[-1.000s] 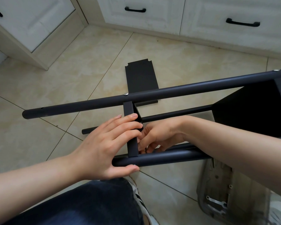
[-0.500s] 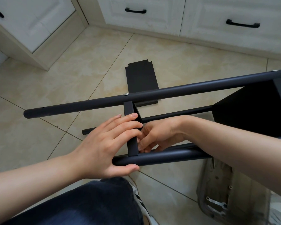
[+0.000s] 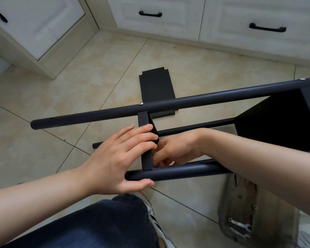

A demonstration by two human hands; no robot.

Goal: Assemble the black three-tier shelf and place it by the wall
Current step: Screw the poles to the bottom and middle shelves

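Observation:
The black shelf frame lies on its side over the tiled floor. Its far pole [image 3: 204,99] and near pole [image 3: 186,171] run left to right, joined by the middle panel [image 3: 143,120] and an end panel [image 3: 279,122] at the right. My left hand [image 3: 115,158] holds the frame, with its fingers laid over the middle panel's edge and its thumb under the near pole. My right hand [image 3: 177,149] reaches inside the frame just behind that panel. Its fingers are curled near the panel's joint with the near pole, and what they hold is hidden. A loose black panel [image 3: 156,85] lies flat on the floor beyond.
White cabinets with black handles [image 3: 150,14] line the far side and left. A clear plastic bag [image 3: 240,212] holding a small wrench lies on the floor at lower right. My knee in dark jeans [image 3: 97,224] is at the bottom.
Almost nothing: my right hand's fingers shift slightly behind the middle panel. The frame and my left hand stay where they were.

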